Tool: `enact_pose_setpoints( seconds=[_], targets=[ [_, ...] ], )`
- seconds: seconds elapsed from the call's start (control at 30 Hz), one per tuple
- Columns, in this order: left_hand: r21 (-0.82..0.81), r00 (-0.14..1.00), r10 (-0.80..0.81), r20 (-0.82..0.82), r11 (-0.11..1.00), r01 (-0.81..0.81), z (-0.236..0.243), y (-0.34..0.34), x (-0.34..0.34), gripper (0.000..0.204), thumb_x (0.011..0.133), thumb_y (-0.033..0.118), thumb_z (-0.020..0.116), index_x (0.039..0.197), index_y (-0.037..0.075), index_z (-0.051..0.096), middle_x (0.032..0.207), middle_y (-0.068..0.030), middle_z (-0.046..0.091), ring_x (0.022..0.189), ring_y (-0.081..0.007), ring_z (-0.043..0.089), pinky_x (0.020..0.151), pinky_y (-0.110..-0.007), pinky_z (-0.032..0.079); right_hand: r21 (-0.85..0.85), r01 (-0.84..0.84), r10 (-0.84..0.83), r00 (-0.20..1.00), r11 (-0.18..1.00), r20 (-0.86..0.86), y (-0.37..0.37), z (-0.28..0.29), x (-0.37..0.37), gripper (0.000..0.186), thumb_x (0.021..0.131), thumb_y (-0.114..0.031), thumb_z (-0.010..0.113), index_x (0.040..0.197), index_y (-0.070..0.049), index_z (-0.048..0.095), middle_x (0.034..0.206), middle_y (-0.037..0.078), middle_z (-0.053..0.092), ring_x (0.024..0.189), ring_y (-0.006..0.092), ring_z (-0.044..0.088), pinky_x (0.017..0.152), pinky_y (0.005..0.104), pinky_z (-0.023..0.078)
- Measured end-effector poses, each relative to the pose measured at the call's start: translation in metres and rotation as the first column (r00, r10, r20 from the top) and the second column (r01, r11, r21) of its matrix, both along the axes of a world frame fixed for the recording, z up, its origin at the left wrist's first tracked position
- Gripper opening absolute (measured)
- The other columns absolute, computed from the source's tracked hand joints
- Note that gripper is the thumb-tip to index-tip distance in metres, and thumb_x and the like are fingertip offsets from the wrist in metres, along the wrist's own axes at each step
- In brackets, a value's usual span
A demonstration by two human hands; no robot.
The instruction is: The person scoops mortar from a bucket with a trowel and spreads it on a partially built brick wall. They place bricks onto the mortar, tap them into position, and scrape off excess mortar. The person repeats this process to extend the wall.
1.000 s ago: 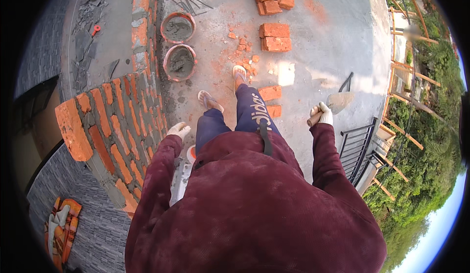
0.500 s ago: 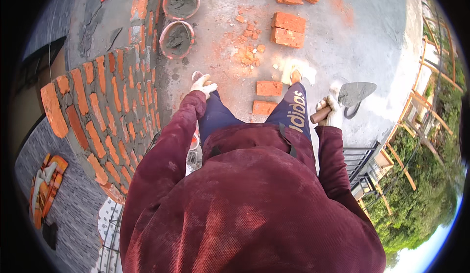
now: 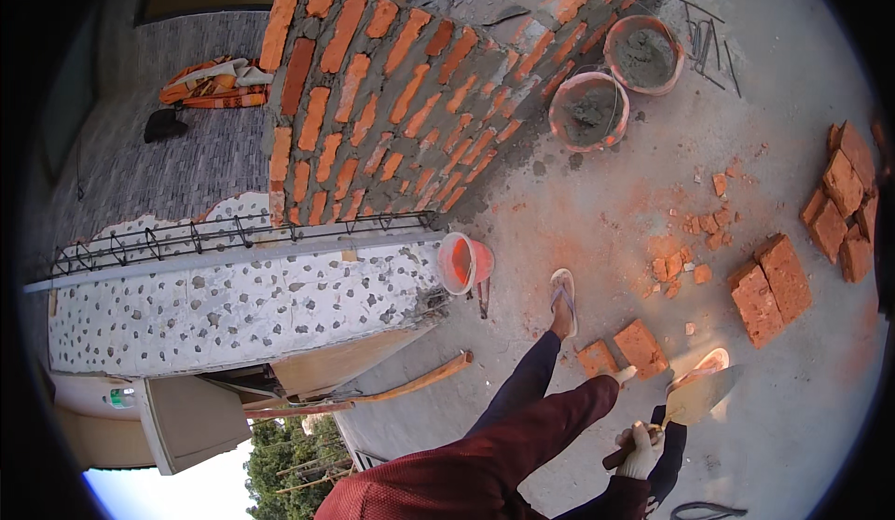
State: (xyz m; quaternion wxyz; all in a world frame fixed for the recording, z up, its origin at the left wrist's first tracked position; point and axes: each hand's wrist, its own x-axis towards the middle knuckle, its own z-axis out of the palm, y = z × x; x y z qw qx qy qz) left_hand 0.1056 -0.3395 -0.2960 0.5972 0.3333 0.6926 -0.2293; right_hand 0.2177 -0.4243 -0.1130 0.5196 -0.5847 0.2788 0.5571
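My right hand (image 3: 640, 453) grips the wooden handle of a trowel, whose broad metal blade (image 3: 697, 396) extends up and right. Just beyond it, my left hand (image 3: 623, 375), partly hidden by its maroon sleeve, has fingers stretched out over two loose red bricks (image 3: 640, 346); contact is unclear. Both hands are in pale gloves. My sandaled feet stand on the dusty concrete floor (image 3: 522, 352) around those bricks. Broken brick pieces (image 3: 673, 268) lie beyond, beside a pair of stacked bricks (image 3: 770, 289).
A mortared brick wall (image 3: 364, 101) crosses upper left, with two mortar buckets (image 3: 589, 112) at its foot. A red bucket (image 3: 466, 264) stands by a speckled white wall (image 3: 205, 306). More bricks (image 3: 839, 203) are piled right, and steel rods (image 3: 711, 45) lie at top.
My view has swung left, bringing the white wall and red bucket into view. My left hand has moved over to the two loose bricks; my right hand still carries the trowel.
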Motion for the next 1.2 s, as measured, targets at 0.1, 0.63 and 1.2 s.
enact_pose_setpoints(
  seconds=[0.1,0.63,1.2],
  targets=[
    [-0.017,0.996,0.084,-0.015,0.996,-0.085,-0.064,-0.024,0.006,0.088,0.086,0.036,0.081,0.156,0.009,0.035,0.141,-0.0136,0.056,0.13,-0.029,0.056,0.101,-0.051,0.05,-0.05,0.02,-0.023,0.997,0.999,-0.068,-0.006,0.0,0.002,0.02,0.088,-0.011,0.073,0.093,-0.005,0.055,0.076,0.01,0.063,0.064,0.0203,0.066,0.057,0.0354,0.06],
    [0.278,0.668,0.734,-0.122,0.671,-0.687,-0.173,0.001,0.02,0.068,0.092,0.03,0.073,0.148,0.007,0.04,0.135,-0.0116,0.056,0.129,-0.0293,0.057,0.107,-0.05,0.049,-0.231,-0.113,0.097,0.992,0.966,-0.08,-0.022,-0.003,0.02,0.019,0.085,-0.01,0.074,0.088,-0.002,0.058,0.09,0.015,0.064,0.073,0.0238,0.067,0.071,0.0367,0.055],
    [-0.785,-0.173,0.766,0.619,0.594,-0.176,0.356,0.232,-0.105,0.072,0.09,0.04,0.072,0.149,0.007,0.047,0.142,-0.0109,0.06,0.129,-0.0296,0.06,0.114,-0.047,0.046,0.502,0.015,0.042,0.994,0.865,-0.102,0.25,0.3,-0.046,0.037,0.088,-0.004,0.07,0.122,-0.003,0.058,0.117,0.01,0.066,0.11,0.0256,0.067,0.099,0.043,0.056]
  ],
)
